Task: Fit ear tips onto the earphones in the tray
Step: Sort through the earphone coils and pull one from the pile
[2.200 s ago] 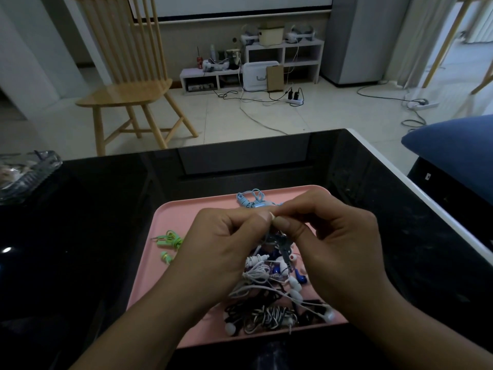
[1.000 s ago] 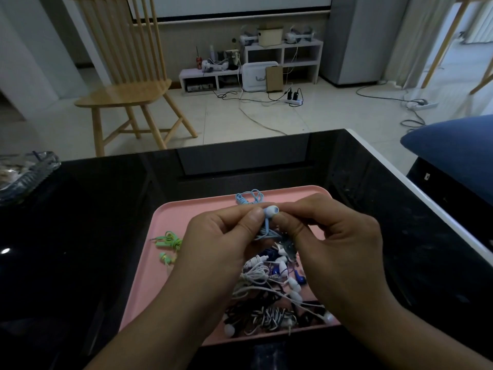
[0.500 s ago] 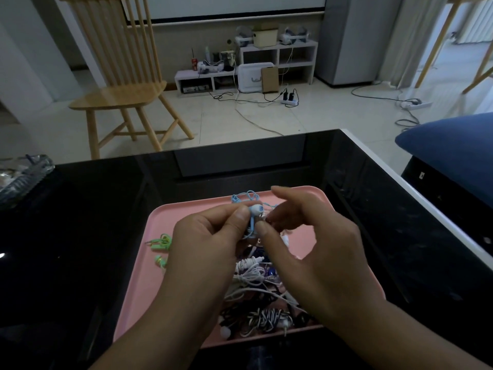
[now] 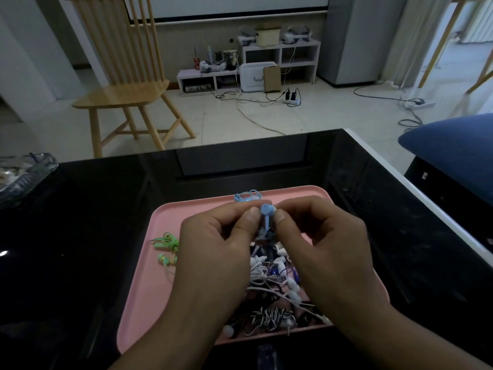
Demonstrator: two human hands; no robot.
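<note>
Pinching a blue earphone (image 4: pixel 267 210) between thumbs and forefingers, the left hand (image 4: pixel 216 252) and right hand (image 4: pixel 328 247) hold it just above the pink tray (image 4: pixel 149 284) on the black worktop (image 4: pixel 93 209), where more tangled earphones (image 4: pixel 269 295) lie.
</note>
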